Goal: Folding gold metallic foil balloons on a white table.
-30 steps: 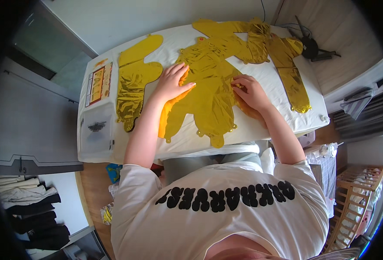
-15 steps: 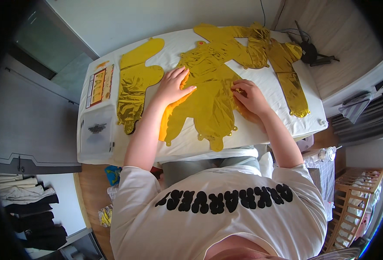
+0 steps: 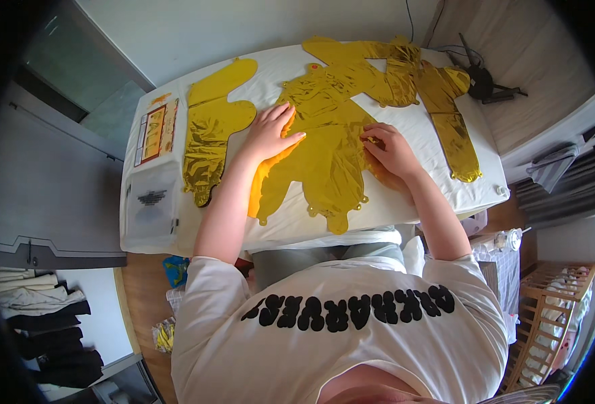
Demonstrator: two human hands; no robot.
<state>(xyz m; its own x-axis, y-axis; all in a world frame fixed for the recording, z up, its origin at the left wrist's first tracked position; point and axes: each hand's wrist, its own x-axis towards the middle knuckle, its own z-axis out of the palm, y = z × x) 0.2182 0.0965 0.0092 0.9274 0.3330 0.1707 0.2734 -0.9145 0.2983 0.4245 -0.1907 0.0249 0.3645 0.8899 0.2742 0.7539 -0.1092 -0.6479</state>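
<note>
Seeing at far left a grey cabinet door (image 3: pixel 55 175), and finding below it some dark and pale clothes (image 3: pixel 58 370). Looking onto the white-covered counter (image 3: pixel 392 209), noticing near its left edge a printed card (image 3: pixel 156 135) in orange and yellow, and just below, a whitish translucent case (image 3: pixel 151 219). Finding next, to the right, a gold foil piece (image 3: pixel 206 138) with rounded lobes, lying flat. Resting the left hand (image 3: pixel 267 133) palm down on the left edge of the big gold foil sheet (image 3: pixel 328 158), holding the fingers side by side and the thumb apart, not clamping. Showing along this hand and forearm an orange layer (image 3: pixel 260 182). Seeing the big sheet lying across the middle of the counter, wrinkling in its upper part. Holding the right hand (image 3: pixel 388 149) curled at the right edge of the same sheet; not being able to tell whether pinching the foil or only touching. Finding farther right a long gold foil strip (image 3: pixel 453 138), and beyond it a black stand (image 3: pixel 480 82). Noticing at lower far right a wooden crib (image 3: pixel 558 297).
</note>
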